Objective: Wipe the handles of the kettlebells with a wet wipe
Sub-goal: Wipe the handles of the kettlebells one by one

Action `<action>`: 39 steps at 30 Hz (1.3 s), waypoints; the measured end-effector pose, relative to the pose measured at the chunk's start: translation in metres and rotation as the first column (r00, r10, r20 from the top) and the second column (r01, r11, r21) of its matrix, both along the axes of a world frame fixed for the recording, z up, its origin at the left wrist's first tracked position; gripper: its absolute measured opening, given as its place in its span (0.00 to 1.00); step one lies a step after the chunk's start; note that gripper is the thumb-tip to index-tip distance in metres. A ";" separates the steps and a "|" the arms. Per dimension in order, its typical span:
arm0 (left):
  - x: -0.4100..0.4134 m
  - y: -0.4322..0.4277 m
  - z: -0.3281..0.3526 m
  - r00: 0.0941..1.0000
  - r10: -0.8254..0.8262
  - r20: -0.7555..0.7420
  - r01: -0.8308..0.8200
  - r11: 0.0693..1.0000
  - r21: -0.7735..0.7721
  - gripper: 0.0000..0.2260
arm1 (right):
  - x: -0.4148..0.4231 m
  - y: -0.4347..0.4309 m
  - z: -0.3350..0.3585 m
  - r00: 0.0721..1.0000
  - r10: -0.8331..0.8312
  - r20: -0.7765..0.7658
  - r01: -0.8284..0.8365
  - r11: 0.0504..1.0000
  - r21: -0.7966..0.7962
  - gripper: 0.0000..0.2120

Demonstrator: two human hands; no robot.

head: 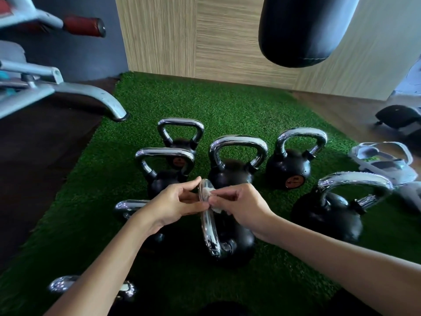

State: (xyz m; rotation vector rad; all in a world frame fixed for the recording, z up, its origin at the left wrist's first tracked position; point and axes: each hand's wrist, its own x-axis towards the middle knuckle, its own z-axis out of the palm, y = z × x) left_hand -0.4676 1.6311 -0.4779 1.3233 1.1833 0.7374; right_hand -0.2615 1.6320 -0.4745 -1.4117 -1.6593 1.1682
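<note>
Chrome handle (209,226) of the nearest kettlebell (239,242), seen edge-on, mid-way down the green turf (205,99).

Left hand (175,201): fingers curled, thumb and fingertips pinching the top of the handle from its left side, steadying it.

Right hand (241,205): fingers curled, pinching a crumpled white wet wipe (210,192) against the same top bend from the right. The wipe touches metal at the crown only; the near leg of the handle is bare.

Progress, as judged: this handle is under way, with both its legs left to cover. Pale streaks on the near leg may be moisture or only reflections; too blurred to say.

Other kettlebells are close by: the centre kettlebell (234,174) just behind the hands, the big right kettlebell (330,220), and the half-hidden left kettlebell (127,205) under the left forearm. More sit behind and at bottom left. All handles gleam alike, so nothing shows which are already wiped. Reckon most of the job is left.
</note>
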 end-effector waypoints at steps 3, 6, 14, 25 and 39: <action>0.003 -0.005 -0.002 1.000 -0.009 0.021 0.008 1.000 0.016 0.41 | -0.001 0.004 0.008 0.999 -0.038 0.017 0.037 0.999 0.024 0.05; 0.006 -0.004 -0.004 0.998 -0.003 0.067 0.002 1.000 0.013 0.41 | -0.007 0.021 0.023 0.994 -0.104 0.045 0.100 0.992 0.075 0.05; -0.001 -0.003 -0.008 0.997 0.029 0.076 -0.028 0.999 -0.018 0.37 | -0.001 -0.038 0.010 0.995 -0.090 -0.035 0.084 0.985 -0.151 0.04; -0.003 -0.006 -0.008 0.999 0.039 0.037 -0.039 0.999 -0.008 0.36 | 0.008 -0.070 0.003 0.990 -0.020 0.141 0.015 0.999 0.036 0.06; -0.008 -0.012 -0.006 0.997 0.065 -0.038 -0.064 0.998 0.019 0.42 | 0.032 -0.058 -0.016 0.888 0.215 0.406 -0.272 0.959 0.086 0.10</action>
